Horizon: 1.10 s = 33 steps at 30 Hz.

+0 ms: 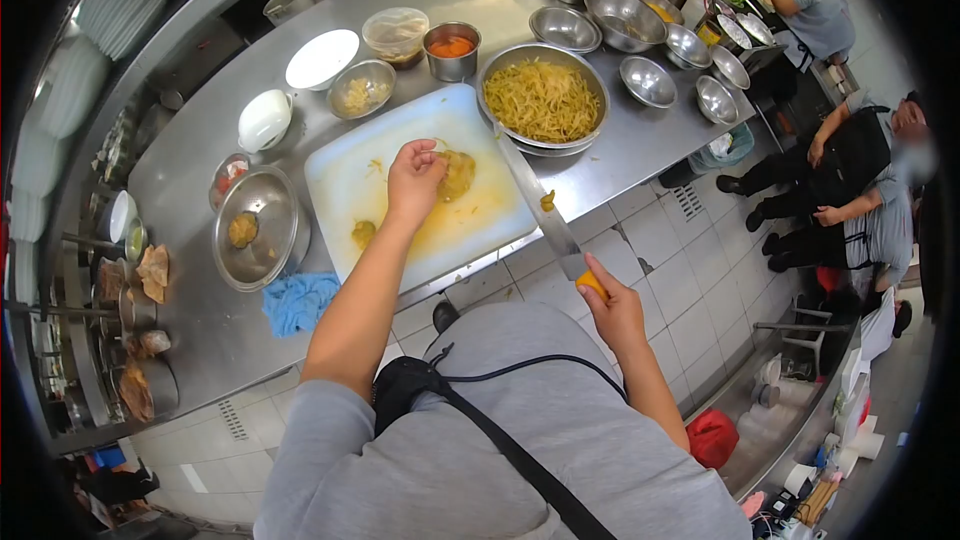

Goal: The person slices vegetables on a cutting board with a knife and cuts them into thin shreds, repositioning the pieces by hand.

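Observation:
My right hand (614, 312) is closed round the yellow-orange handle of a long knife (556, 230). Its blade points up and left past the right edge of the white cutting board (350, 180), with a bit of greenish food stuck on it. Over the board, my left hand (415, 180) has its fingers curled together beside a flat yellowish-green piece of food (457, 176); whether they pinch it is hidden. Another small clump (364, 233) lies at the board's left. Beyond the board's upper right corner stands a large metal bowl heaped with shredded yellow-green food (542, 100).
A metal bowl (280, 250) with a small clump stands left of the board, above a blue cloth (300, 302). Bowls and containers line the far side. People (850, 155) stand at the right, and a red object (712, 438) is at lower right.

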Available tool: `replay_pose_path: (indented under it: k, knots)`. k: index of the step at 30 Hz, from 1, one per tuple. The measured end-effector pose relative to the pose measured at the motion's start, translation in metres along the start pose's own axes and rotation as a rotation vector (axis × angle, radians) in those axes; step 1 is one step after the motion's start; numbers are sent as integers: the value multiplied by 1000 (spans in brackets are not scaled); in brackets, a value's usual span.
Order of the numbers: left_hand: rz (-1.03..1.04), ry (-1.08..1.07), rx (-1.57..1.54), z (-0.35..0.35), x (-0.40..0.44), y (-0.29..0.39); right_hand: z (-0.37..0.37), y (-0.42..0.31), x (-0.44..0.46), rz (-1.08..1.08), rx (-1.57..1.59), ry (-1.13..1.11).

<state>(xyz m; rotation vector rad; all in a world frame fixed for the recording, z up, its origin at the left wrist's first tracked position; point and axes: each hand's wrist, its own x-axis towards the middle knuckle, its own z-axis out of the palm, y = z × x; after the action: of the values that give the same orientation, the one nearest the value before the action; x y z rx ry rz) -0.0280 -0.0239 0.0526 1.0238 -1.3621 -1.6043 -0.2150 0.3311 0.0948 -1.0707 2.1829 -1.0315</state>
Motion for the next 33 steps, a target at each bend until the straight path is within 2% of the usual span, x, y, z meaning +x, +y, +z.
replay_pose_path:
  k: [1,3,4,6,7,9,10,12,13,15,21,25,27,31,33]
  knots:
    - [-2,1,0,-3,-1,-5,-1,-2,0,48,-5,-25]
    - [55,69,543,-12,-4,-19,1,-1,0,94,-11,-55]
    - [53,71,542,-17,-7,-25,3,2,0,81,-2,-48]
    - [308,169,842,-20,-16,-29,3,4,0,69,3,-35]
    - [308,160,838,-18,-21,-26,3,2,0,35,2,-25]
    - [528,199,961,-12,-30,-16,4,0,-1,12,-2,-10]
    - [529,192,957,-7,-30,-12,6,0,1,-5,13,-14]
    - [621,-179,888,5,-31,-3,8,-2,3,-25,28,-23]
    - [619,-173,889,14,-37,11,9,-5,5,-32,15,-36]
    - [739,-408,836,35,-50,34,10,-12,8,-48,-2,-58]
    - [641,-559,877,37,-57,29,10,-20,10,-105,-213,-84]
    - [712,-434,764,25,-64,19,15,-8,6,-164,-170,-45]
    - [418,-374,774,13,-68,16,15,-7,4,-169,-152,-35]
    - [311,-374,804,-17,-73,-3,12,-5,2,-133,-133,-36]
    - [294,-346,923,-35,-77,-6,12,-3,2,-135,-125,-33]
